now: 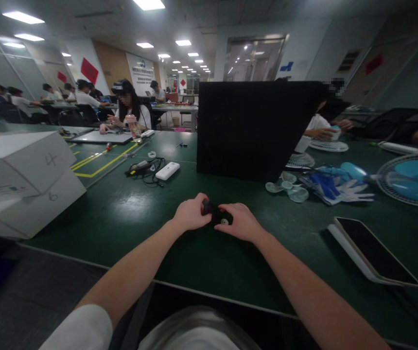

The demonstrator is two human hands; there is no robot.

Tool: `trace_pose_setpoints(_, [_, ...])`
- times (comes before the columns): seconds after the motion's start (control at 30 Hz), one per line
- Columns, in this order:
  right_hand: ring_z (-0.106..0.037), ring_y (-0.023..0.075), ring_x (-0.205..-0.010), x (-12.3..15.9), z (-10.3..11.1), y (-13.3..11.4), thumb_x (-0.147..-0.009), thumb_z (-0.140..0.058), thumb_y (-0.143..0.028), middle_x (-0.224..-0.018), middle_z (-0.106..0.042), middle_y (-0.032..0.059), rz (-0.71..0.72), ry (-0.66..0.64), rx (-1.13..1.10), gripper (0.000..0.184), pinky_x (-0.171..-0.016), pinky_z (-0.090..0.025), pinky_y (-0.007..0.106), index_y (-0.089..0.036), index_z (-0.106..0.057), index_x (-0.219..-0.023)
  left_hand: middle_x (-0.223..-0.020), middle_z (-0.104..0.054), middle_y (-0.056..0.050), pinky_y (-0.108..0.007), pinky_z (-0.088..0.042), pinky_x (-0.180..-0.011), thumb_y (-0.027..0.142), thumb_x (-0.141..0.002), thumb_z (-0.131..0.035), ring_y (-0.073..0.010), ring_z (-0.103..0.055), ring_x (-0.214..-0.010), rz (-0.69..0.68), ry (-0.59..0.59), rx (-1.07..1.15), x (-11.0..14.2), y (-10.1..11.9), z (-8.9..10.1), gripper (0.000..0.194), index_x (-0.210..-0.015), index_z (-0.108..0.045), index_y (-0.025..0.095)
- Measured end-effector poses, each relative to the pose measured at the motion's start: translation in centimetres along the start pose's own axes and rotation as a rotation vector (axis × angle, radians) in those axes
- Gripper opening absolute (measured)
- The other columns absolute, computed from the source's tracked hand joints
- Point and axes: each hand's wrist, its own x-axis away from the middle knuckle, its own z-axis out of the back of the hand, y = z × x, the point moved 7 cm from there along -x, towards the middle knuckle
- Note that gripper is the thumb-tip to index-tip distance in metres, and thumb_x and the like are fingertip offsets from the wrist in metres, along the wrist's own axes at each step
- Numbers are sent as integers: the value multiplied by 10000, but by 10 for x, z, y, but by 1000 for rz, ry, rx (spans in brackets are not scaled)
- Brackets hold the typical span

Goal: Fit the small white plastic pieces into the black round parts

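Observation:
Low over the green table (139, 253), both hands meet at a small black object (214, 212) whose kind I cannot make out. My left hand (190, 214) is closed round its rounded left end, thumb toward me and fingers on the far side. Coming from the other side, my right hand (241, 221) curls its thumb and fingers on the object's right part. A small pale disc (224, 221) shows between the right thumb and fingers. Much of the black object is hidden by the fingers.
A tall black panel (245, 129) stands beyond my hands. White boxes (23, 180) are at left; a white power bank (167, 170) lies among cables. Clear fan blades (288, 187), gloves (335, 187), a fan (413, 177) and a tablet-like device (376, 248) are rightward. Other people sit farther back.

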Motion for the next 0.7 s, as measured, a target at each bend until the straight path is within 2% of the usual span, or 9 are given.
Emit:
trace_pose_setpoints(0.1, [-639, 336, -1112, 1, 0, -5, -777, -780, -531, -1176, -725, 67, 25, -19, -2, 483, -1053, -389, 574, -327, -700, -1208, -870, -740, -33, -325, -516, -726, 416, -784, -721, -253, -715, -795, -16, -25, 38, 1, 2, -2, 633, -1375, -548, 270])
trace_pose_setpoints(0.27, [-614, 344, -1147, 3, 5, -4, -779, -772, -514, -1149, -723, 61, 56, -44, 78, 353, -1117, -313, 603, -327, -749, -1078, -844, -729, -30, -309, -508, -689, 511, -781, -723, -225, -700, -744, 38, 0, 75, -2, -4, 1, 523, -1232, -638, 259])
trace_pose_setpoints(0.37, [-630, 336, -1084, 4, 5, 5, -775, -773, -470, -1043, -737, 55, 26, -44, 81, 267, -1147, -254, 625, -320, -764, -996, -829, -728, -21, -302, -492, -658, 465, -765, -734, -220, -698, -727, 51, -25, 92, -5, -9, 1, 501, -1208, -629, 254])
trace_pose_setpoints(0.47, [-655, 311, -1001, 3, -1, 13, -809, -726, -356, -984, -737, 38, -2, -85, 43, 134, -1140, -238, 653, -324, -761, -934, -826, -733, -21, -301, -487, -653, 421, -762, -727, -223, -703, -732, 55, -59, 115, -7, -12, -2, 495, -1214, -617, 252])
trace_pose_setpoints(0.53, [-664, 304, -972, 2, -1, 14, -801, -715, -295, -964, -734, 29, -6, -92, 36, 123, -1138, -221, 674, -321, -750, -916, -828, -735, -26, -302, -490, -653, 387, -743, -737, -227, -706, -729, 64, -82, 124, -7, -14, -5, 501, -1208, -618, 245])
trace_pose_setpoints(0.63, [-668, 294, -961, 1, 15, 6, -805, -718, -278, -948, -731, 25, 15, 17, 47, 115, -1151, -214, 665, -309, -728, -915, -816, -735, -26, -301, -496, -656, 322, -719, -747, -224, -707, -716, 50, -106, 164, -6, -15, -10, 483, -1179, -624, 239])
trace_pose_setpoints(0.7, [-666, 283, -996, 2, 29, -4, -848, -692, -285, -997, -735, 30, 57, 110, 32, 68, -1135, -286, 621, -299, -716, -909, -822, -741, -23, -296, -503, -662, 290, -721, -740, -214, -710, -716, 27, -121, 234, -4, -13, -15, 465, -1167, -619, 236])
